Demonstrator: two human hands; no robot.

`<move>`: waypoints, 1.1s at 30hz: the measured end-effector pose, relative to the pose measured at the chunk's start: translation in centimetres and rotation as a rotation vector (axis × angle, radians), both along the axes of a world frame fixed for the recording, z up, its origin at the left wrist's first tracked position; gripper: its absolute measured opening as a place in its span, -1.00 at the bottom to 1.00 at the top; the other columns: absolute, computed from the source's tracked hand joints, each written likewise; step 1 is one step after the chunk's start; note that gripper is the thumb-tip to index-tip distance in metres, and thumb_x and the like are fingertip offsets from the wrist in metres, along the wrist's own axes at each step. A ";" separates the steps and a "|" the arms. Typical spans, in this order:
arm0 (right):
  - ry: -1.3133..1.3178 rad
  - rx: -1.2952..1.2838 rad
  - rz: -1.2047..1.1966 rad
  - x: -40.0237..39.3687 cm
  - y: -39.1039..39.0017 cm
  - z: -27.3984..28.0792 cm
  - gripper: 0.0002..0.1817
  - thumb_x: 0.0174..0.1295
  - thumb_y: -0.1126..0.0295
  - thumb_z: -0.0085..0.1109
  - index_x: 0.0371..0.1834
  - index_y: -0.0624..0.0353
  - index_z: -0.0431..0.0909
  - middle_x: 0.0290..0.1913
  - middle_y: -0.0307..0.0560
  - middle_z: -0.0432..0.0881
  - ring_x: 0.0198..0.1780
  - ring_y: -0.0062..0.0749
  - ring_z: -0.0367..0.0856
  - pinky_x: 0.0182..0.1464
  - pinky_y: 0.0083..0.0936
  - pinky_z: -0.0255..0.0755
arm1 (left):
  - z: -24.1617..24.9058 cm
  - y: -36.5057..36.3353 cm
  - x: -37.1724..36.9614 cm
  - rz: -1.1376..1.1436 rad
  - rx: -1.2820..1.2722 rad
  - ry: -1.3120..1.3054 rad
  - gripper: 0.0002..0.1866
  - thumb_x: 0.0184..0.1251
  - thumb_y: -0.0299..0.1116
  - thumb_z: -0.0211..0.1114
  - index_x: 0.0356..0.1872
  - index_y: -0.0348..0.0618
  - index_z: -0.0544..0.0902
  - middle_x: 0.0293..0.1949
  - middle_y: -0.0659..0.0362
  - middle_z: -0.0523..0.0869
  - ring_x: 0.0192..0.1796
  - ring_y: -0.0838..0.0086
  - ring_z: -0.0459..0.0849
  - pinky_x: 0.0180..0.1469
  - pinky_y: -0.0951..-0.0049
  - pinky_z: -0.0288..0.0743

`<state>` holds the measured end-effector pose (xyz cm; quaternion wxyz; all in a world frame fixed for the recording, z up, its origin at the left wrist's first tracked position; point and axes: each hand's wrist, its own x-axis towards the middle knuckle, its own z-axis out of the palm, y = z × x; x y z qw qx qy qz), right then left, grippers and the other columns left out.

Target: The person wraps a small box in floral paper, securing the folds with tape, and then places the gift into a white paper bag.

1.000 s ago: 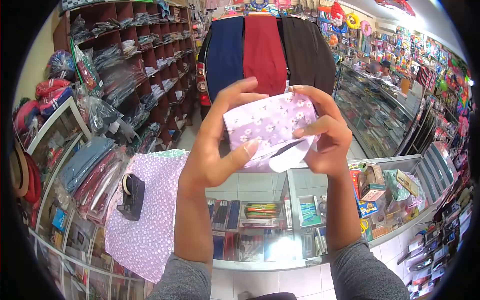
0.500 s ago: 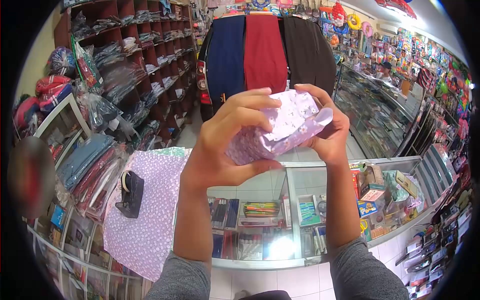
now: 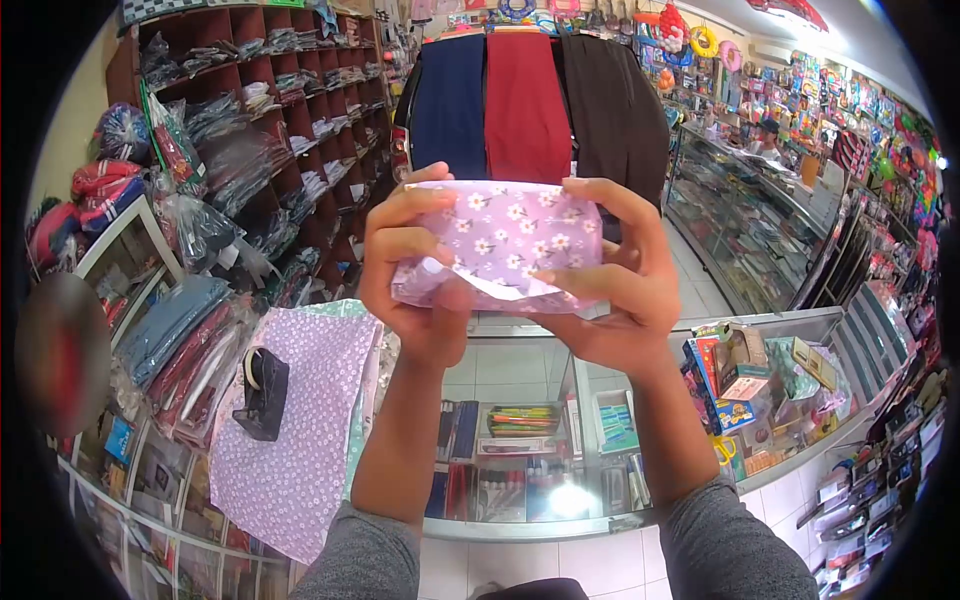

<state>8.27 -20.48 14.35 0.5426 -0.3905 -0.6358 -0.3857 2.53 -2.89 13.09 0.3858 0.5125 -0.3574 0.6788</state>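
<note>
A package in lilac flowered wrapping paper (image 3: 515,235) is held up above the glass counter, one of its sides facing me. My left hand (image 3: 415,270) grips its left end, with the thumb underneath at a loose paper edge. On the right end, my right hand (image 3: 625,275) has its fingers spread over the top and front face. A paper flap along the lower edge stands slightly away from the package. What is inside is hidden. Sheets of matching lilac paper (image 3: 310,400) lie to the left, with a black tape dispenser (image 3: 264,395) on top.
The glass counter (image 3: 520,525) holds pens and stationery under its top. Small boxes (image 3: 742,365) and yellow scissors (image 3: 725,450) are at right. Bagged clothes (image 3: 190,340) are stacked at left. Trousers (image 3: 520,110) hang beyond the counter, and another person (image 3: 768,140) is far back at right.
The package has turned from a tilted position to nearly level, its flowered side now facing me. My left hand has shifted its grip to the left end, and its thumb is at the lower edge.
</note>
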 end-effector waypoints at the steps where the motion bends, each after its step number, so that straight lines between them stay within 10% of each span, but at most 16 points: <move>1: 0.010 0.003 0.006 0.0 0.3 -0.2 -0.62 -0.22 0.64 0.67 -0.25 0.17 0.79 0.32 0.35 0.49 0.30 0.11 0.62 0.10 -0.16 0.79 | 0.0 0.2 -0.3 0.040 -0.031 0.013 -0.55 0.40 0.05 0.46 -0.23 -0.15 0.54 0.07 -0.05 0.71 0.31 -0.09 0.65 0.37 -0.04 0.46; 15: 0.264 -0.097 -0.040 -0.5 0.2 -1.2 -0.81 0.11 0.48 0.58 -0.42 0.27 0.68 0.30 0.26 0.51 0.21 -0.17 0.65 0.18 -0.41 0.55 | 0.9 0.6 -1.9 0.297 0.019 0.085 -0.80 0.26 -0.34 0.36 -0.36 -0.21 0.53 -0.12 -0.06 0.77 0.12 -0.07 0.76 0.20 0.03 0.61; 20: 0.570 -0.008 0.397 -1.7 1.4 -1.1 -0.64 0.19 0.68 0.46 -0.03 0.26 0.49 0.33 0.14 0.44 0.36 -0.22 0.55 0.31 -0.35 0.57 | 1.3 0.6 -2.1 0.336 0.070 0.041 -0.80 0.24 -0.34 0.37 -0.35 -0.22 0.54 -0.13 -0.05 0.76 0.10 -0.07 0.76 0.18 0.03 0.62; 29: 0.611 -0.048 0.467 -1.6 1.4 -1.4 -0.40 0.27 0.73 0.34 0.28 0.17 0.25 0.34 0.34 0.53 0.43 -0.15 0.50 0.46 -0.23 0.37 | 1.4 0.3 -1.3 0.243 0.071 -0.065 -0.55 0.29 -0.42 0.29 0.17 -0.30 0.41 -0.14 -0.09 0.75 0.02 0.04 0.77 0.20 0.00 0.63; 33: 0.668 -0.205 0.363 -1.0 0.6 -1.1 -0.43 0.23 0.61 0.42 0.24 0.19 0.31 0.24 0.06 0.55 0.33 -0.32 0.54 0.30 -0.28 0.55 | 1.6 0.8 -2.1 0.253 0.136 0.027 -0.49 0.27 -0.48 0.28 0.24 -0.34 0.38 -0.13 -0.08 0.76 0.03 0.07 0.77 0.18 0.09 0.64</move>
